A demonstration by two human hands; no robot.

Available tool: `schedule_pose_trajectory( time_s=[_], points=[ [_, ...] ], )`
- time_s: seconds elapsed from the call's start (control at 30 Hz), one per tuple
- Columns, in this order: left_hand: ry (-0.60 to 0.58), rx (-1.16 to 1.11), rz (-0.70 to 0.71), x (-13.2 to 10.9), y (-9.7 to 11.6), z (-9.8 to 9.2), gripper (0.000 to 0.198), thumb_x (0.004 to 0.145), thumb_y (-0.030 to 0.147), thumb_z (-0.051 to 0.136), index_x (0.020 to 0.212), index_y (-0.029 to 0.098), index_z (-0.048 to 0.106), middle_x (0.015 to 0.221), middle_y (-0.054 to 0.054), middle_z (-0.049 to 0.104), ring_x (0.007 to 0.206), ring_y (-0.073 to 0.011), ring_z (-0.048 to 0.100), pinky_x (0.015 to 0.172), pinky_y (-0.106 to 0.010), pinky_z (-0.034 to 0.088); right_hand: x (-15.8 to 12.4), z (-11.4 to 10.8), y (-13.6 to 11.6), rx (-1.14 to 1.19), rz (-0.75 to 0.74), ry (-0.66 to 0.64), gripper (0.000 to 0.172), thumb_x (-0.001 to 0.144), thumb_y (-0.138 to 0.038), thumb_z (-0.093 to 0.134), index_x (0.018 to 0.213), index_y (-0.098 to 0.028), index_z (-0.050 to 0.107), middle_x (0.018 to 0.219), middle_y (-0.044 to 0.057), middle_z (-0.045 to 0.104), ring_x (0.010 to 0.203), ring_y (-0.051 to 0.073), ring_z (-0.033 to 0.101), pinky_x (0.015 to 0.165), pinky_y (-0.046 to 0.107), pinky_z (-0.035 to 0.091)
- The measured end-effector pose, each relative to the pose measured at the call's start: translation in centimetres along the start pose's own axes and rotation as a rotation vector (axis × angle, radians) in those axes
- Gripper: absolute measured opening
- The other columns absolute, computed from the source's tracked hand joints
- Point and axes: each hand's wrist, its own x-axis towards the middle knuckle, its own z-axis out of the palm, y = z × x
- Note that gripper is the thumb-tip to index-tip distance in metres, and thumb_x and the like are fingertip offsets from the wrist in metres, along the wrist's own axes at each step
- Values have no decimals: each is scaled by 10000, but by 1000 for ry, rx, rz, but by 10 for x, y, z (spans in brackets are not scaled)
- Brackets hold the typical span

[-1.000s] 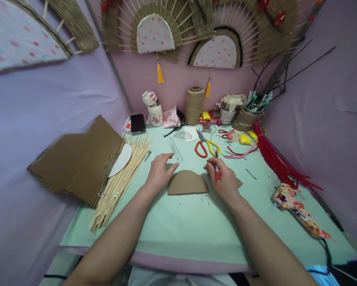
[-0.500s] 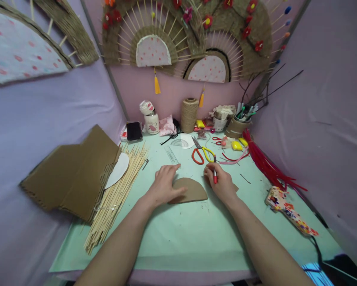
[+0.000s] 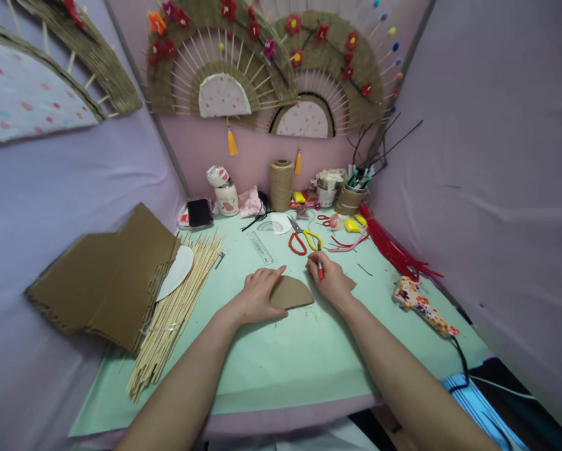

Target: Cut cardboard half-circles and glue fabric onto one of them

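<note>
A brown cardboard half-disc (image 3: 294,293) lies flat on the table in front of me. My left hand (image 3: 255,294) is around its left end, thumb along the straight lower edge and fingers at the curved upper side. Just right of it, my right hand (image 3: 330,277) is closed on a red pen (image 3: 320,268), held nearly upright. A small cardboard scrap (image 3: 351,284) shows partly from under that hand. Yellow-and-red-handled scissors (image 3: 304,240) lie beyond the right hand. Farther left rests a clear ruler (image 3: 261,247).
A bundle of thin sticks (image 3: 175,313), a white paper piece (image 3: 176,271) and a large cardboard sheet (image 3: 102,279) are at the left. Red strips (image 3: 388,244) and a flower-patterned glue gun (image 3: 424,304) lie right. A twine spool (image 3: 281,186) and pen pot (image 3: 350,199) stand behind.
My view has shifted, so everything sits farther left. My left thumb has moved from on top of the half-disc to its lower edge. The right hand still holds the pen.
</note>
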Motion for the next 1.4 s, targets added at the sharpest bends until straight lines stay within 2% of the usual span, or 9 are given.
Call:
schedule_pose_trajectory(
  time_s=[0.17,0.37,0.57,0.7,0.9,1.07,1.17,1.27,1.4],
  points=[
    [24,1,35,-1,1,0,926,681,395,671,1480,267,222,1304,-114,486,1240,-320,393,1042,-486,280,0,-10,-13,-109,-41,-60,212,943,-263,379,1080,-205,530,883,42,714,758,160,675,675,261,485],
    [31,-3,56,-2,2,0,940,662,364,668,1481,268,218,1291,-111,480,1215,-314,408,1035,-473,291,16,-35,-35,-396,-109,-264,200,915,-324,474,1050,-245,599,874,57,717,775,199,653,629,261,406],
    [3,25,51,-4,5,0,952,638,355,665,1475,263,221,1329,-113,457,1232,-325,390,1038,-481,287,80,-46,-3,-718,-1,-429,228,908,-254,518,1101,-165,602,959,139,694,874,241,644,662,288,426],
    [-6,20,62,-5,3,0,951,627,336,661,1470,241,230,1339,-122,450,1251,-327,379,1046,-473,280,114,-41,19,-875,53,-507,298,922,-315,559,1167,-146,575,1108,101,629,944,211,626,784,382,523],
    [5,-6,59,-6,1,0,921,637,348,642,1464,249,248,1360,-116,456,1263,-322,371,1051,-472,263,124,-24,25,-965,60,-537,334,920,-329,570,1209,-163,557,1179,82,599,994,211,617,830,422,535],
    [4,-50,38,-5,4,0,927,641,470,670,1456,257,283,1362,-117,455,1263,-334,367,1055,-479,246,143,-8,-3,-924,-64,-430,366,942,-173,478,1307,-193,509,1158,166,614,1061,277,598,838,425,493],
    [5,-59,40,-5,4,-1,957,620,513,694,1450,253,296,1351,-122,463,1251,-337,374,1044,-486,256,169,16,-31,-863,-180,-370,322,943,-224,503,1258,-167,539,1195,148,596,1083,244,583,867,383,492],
    [17,-57,57,-6,3,1,959,616,494,706,1448,249,296,1343,-122,469,1245,-332,378,1038,-484,265,201,51,-60,-823,-251,-329,311,929,-333,552,1194,-172,567,1199,88,591,1018,211,604,855,417,521],
    [45,-72,55,-5,-2,4,949,609,472,717,1438,251,311,1336,-120,478,1241,-320,383,1031,-471,277,242,95,-85,-785,-290,-279,327,921,-333,568,1203,-168,561,1206,89,588,1010,211,609,846,419,528]
  ],
)
